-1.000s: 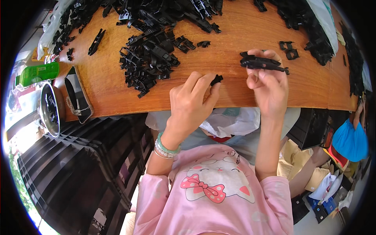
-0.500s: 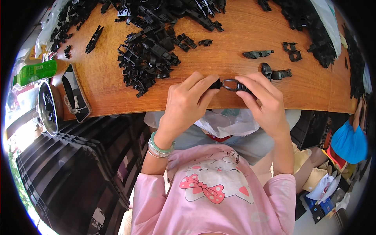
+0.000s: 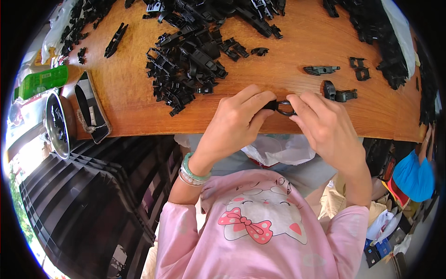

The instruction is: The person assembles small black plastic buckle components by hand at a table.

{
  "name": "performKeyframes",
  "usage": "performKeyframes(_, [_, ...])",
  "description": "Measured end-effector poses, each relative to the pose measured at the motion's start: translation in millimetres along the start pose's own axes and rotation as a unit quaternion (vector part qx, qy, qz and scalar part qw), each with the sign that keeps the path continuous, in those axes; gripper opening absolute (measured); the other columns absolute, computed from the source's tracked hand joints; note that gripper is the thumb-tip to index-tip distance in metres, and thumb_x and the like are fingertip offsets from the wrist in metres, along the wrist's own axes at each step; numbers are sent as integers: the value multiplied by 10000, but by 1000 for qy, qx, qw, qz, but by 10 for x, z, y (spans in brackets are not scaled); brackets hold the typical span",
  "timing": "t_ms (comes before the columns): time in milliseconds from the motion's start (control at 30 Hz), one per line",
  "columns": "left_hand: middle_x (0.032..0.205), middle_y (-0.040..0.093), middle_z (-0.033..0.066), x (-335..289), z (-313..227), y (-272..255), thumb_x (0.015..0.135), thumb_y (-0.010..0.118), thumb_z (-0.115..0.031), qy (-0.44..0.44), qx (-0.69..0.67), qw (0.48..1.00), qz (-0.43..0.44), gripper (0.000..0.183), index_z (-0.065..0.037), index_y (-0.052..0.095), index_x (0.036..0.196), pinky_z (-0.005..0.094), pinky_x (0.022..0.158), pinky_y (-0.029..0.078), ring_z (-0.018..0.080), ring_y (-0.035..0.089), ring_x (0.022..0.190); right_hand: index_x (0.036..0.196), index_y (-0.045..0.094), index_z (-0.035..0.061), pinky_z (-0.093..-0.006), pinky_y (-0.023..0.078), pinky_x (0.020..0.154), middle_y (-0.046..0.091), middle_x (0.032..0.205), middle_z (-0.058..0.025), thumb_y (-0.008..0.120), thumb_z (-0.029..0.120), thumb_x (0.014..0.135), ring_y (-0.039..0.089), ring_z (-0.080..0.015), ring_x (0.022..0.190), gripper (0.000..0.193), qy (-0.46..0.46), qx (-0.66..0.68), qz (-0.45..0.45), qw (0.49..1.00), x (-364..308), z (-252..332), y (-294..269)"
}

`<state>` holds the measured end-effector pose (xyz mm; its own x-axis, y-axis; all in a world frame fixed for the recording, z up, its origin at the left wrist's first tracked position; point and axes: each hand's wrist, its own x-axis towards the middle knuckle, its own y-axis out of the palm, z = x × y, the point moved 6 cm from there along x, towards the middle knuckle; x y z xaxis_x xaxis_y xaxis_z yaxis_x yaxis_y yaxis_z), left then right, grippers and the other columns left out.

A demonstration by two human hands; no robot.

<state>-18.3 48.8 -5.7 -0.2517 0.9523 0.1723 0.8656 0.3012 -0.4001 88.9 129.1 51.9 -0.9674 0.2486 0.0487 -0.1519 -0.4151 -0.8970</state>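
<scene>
A black plastic part with a loop in its middle [image 3: 284, 109] is held level between my hands, just above the table's near edge. My left hand [image 3: 237, 118] pinches its left end, a solid black block, between thumb and fingers. On the loop's right side the fingers of my right hand [image 3: 327, 123] are closed, and they hide that end. Right of the hands lie a black curved clip-like part [image 3: 341, 94], a flat toothed-looking part [image 3: 321, 70] and small black frame-like pieces [image 3: 359, 69]. A large heap of black plastic parts [image 3: 193, 60] lies beyond my left hand.
On the wooden table's [image 3: 278, 51] left side are a phone-like device [image 3: 93, 111] with a cord, a green packet [image 3: 44, 83] and a metal bowl [image 3: 68, 122] of small parts. Black crates [image 3: 79, 204] stand below left. A white plastic bag [image 3: 281, 151] rests on my lap.
The view has shifted slightly, so the table parts appear farther right. My right fingers have moved inward along the part, covering the dark block that showed at its right end.
</scene>
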Motion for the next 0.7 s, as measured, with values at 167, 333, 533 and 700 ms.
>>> performKeyframes(167, [835,561,131,-5,-11,1,761,644,14,-3,5,1000,-7,212,-1,590,965,395,557,455,343,572,676,1036,589,-51,-410,473,670,590,942,-169,668,13,756,585,-358,765,298,57,10,97,994,49,-68,40])
performKeyframes(333, [835,559,130,-61,7,16,763,652,11,-22,2,1000,-18,249,-3,591,1005,377,545,454,317,579,662,1015,592,-33,-388,462,588,559,821,-146,654,15,765,570,-331,677,262,41,84,-35,995,-106,-128,123])
performKeyframes(533, [814,561,58,-257,3,-46,856,649,-81,-209,-202,957,9,190,34,601,999,268,494,441,115,574,595,1101,620,-9,-344,480,627,594,887,-99,647,-107,717,578,-264,739,398,90,264,-121,953,-391,-140,104])
performKeyframes(700, [666,587,60,-385,-72,160,926,609,-229,-208,-453,861,106,311,82,607,952,227,468,474,107,581,536,1097,625,-1,-350,449,622,591,880,-88,655,-105,685,584,-246,764,427,2,252,-129,959,-353,32,125])
